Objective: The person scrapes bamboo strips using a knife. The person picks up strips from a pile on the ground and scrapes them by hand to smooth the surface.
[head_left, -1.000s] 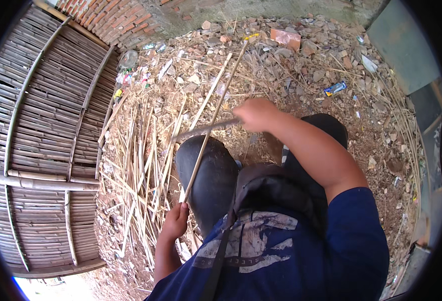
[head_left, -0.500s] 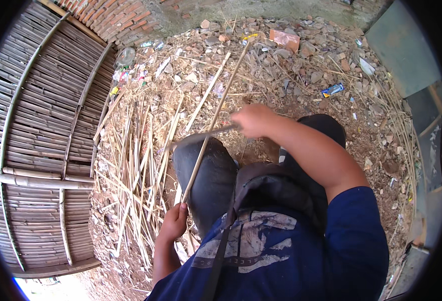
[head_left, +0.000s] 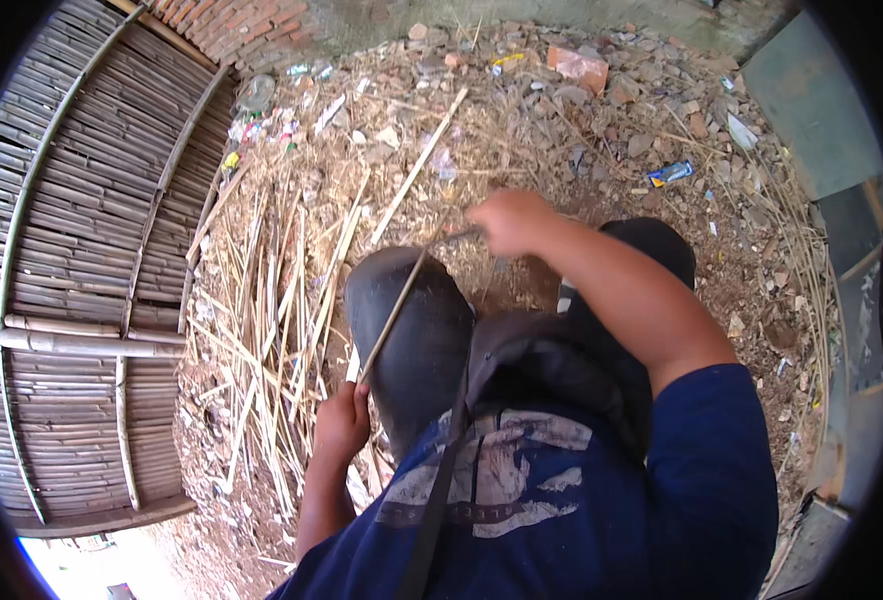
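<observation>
My left hand (head_left: 343,422) is closed on the lower end of a thin bamboo stick (head_left: 391,318). The stick slants up and away across my left knee. Beyond that knee, my right hand (head_left: 513,222) is closed around the handle of a knife (head_left: 453,236), its dark blade pointing left. Stick and blade meet near the top of the knee; how they touch is too blurred to tell. On the ground ahead lies a pale flat bamboo strip (head_left: 421,165), apart from both hands.
Many split bamboo strips (head_left: 279,330) are heaped at my left, beside a slatted bamboo panel (head_left: 81,250). Rubble and litter cover the ground ahead, with a broken brick (head_left: 578,68) and a blue wrapper (head_left: 670,174). Grey boards (head_left: 811,110) stand at the right.
The long far part of the stick past the blade no longer shows; whether it is cut off or tilted, I cannot tell. My right hand has risen slightly, and the blade looks shorter in view.
</observation>
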